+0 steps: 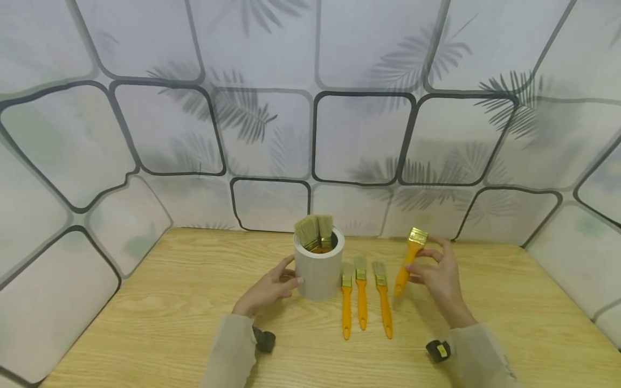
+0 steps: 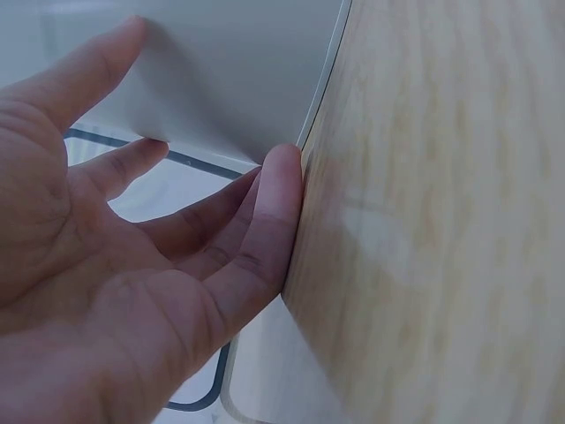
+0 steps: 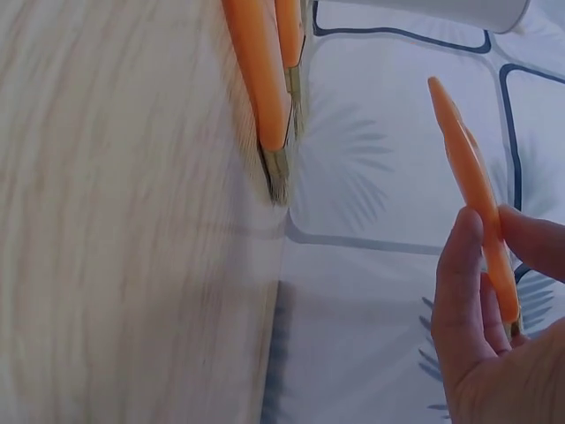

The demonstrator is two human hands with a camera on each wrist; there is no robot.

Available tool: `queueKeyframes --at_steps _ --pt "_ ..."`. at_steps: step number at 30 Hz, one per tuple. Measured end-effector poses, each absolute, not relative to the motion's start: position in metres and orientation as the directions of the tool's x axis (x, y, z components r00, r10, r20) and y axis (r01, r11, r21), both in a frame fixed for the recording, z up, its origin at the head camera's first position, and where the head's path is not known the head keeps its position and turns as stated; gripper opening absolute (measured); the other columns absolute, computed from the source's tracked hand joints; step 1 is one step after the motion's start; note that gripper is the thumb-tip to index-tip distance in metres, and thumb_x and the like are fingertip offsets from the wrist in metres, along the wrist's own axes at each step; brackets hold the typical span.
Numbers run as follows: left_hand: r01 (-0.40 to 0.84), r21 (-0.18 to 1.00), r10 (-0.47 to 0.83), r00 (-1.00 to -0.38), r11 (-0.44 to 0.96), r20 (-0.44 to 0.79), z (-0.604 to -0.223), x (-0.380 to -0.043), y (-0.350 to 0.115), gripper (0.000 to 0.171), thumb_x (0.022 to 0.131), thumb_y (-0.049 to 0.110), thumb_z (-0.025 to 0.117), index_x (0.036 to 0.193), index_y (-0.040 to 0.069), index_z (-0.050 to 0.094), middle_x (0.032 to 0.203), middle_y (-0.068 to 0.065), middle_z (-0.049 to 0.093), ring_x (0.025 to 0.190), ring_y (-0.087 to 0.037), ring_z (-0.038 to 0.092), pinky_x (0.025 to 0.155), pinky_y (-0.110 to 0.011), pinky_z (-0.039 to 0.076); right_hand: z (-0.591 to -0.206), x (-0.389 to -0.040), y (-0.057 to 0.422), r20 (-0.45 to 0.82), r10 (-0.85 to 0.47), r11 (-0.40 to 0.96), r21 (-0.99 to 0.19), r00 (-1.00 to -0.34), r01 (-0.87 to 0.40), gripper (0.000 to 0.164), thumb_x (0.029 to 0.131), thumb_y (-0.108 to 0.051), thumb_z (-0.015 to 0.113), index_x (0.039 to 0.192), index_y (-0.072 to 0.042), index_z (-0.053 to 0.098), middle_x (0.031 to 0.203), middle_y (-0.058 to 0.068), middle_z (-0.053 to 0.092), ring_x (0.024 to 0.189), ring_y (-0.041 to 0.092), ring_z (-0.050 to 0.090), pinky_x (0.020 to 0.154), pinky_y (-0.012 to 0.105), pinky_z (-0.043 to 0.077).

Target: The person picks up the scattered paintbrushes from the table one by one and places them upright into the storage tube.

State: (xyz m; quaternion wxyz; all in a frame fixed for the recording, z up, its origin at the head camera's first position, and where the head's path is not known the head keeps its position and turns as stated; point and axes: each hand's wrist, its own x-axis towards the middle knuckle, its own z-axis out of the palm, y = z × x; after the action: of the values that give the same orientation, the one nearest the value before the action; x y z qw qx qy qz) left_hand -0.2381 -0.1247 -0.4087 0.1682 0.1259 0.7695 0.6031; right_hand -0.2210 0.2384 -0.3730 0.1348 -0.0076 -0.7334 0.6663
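My right hand [image 1: 439, 275] pinches the orange handle of a paintbrush [image 1: 409, 264] between thumb and fingers, raised over the table with its gold ferrule upward. In the right wrist view that orange handle [image 3: 472, 172] points up and away from the fingers. My left hand [image 1: 269, 288] rests against the left side of a pale grey cylindrical pot [image 1: 317, 277], fingers relaxed. The left wrist view has the thumb and fingertips at the pot's wall [image 2: 238, 71], low by the tabletop. Paintbrushes [image 1: 306, 231] stand in the pot, bristles up, handles mostly hidden inside.
Three more paintbrushes [image 1: 361, 302] lie side by side on the wooden table [image 1: 165, 323], between the pot and my right hand, bristles toward the back. A patterned wall covering [image 1: 361, 137] rises behind the table and along both sides.
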Motion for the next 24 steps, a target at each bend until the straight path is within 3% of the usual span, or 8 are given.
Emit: queueKeyframes --at_steps 14,24 --pt "-0.006 0.968 0.393 -0.913 0.250 -0.107 -0.408 -0.237 -0.124 0.078 0.102 0.028 0.065 0.163 0.010 0.021 0.145 -0.026 0.046 0.129 -0.043 0.050 0.102 -0.053 0.049 -0.366 -0.222 0.218 0.240 0.460 -0.090 -0.945 -0.855 -0.314 0.079 0.082 0.028 0.064 0.142 -0.010 0.032 0.106 0.011 0.053 0.067 0.011 0.068 0.062 0.028 0.061" --pt "0.001 0.969 0.395 -0.913 0.246 -0.099 -0.409 -0.237 -0.124 0.077 0.102 0.028 0.065 0.162 0.009 0.021 0.145 -0.026 0.046 0.129 -0.043 0.050 0.102 -0.052 0.050 -0.353 -0.226 0.193 0.279 0.544 -0.245 -0.849 -0.791 -0.469 0.075 0.082 0.030 0.062 0.138 -0.014 0.037 0.103 0.013 0.054 0.064 0.013 0.068 0.062 0.031 0.061"
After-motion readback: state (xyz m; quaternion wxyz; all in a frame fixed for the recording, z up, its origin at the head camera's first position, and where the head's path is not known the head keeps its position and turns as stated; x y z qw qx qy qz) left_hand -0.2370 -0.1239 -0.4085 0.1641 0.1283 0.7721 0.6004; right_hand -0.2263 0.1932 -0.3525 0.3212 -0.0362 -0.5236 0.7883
